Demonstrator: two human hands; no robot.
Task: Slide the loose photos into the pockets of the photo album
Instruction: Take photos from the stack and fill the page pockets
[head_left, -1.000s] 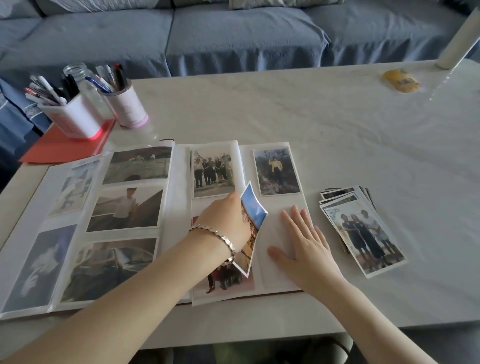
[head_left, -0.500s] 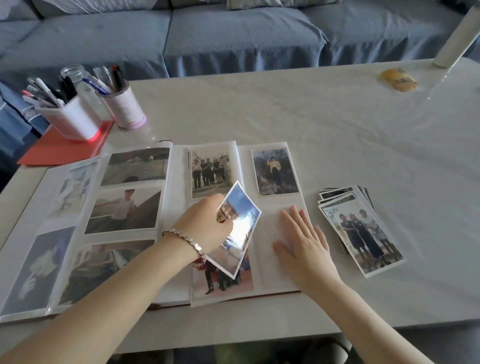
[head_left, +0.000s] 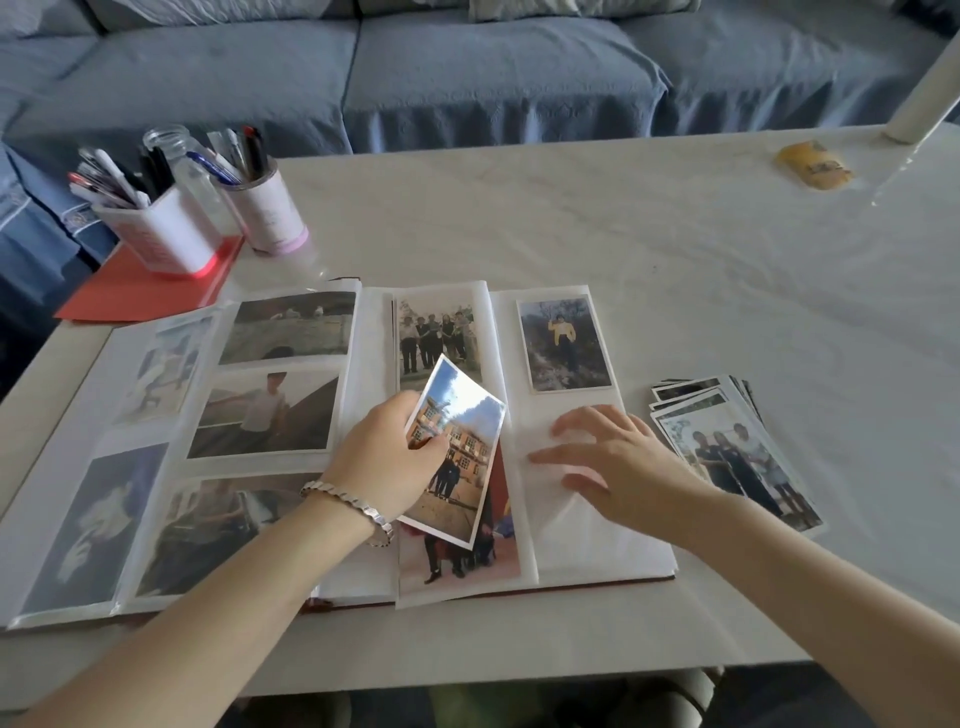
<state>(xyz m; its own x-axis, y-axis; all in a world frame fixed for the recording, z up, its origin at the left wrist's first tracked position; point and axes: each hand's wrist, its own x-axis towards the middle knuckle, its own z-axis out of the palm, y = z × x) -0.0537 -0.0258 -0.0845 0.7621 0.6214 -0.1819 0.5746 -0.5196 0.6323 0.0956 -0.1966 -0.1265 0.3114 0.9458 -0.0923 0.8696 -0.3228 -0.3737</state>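
One loose photo (head_left: 462, 467): pinched in your left grip (head_left: 384, 462), tilted over the open photo album (head_left: 597, 551).
Your right grip (head_left: 623, 462): released, fingers flat on a pocket.
Your photo stack (head_left: 737, 447): on the worktop (head_left: 623, 234), beside the album.

Soft, dim daylight; sheen on photo album (head_left: 597, 545); wide-angle edge distortion.

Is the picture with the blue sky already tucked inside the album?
No, the left hand pinches the blue-sky photo tilted on top of the album page, outside any pocket.
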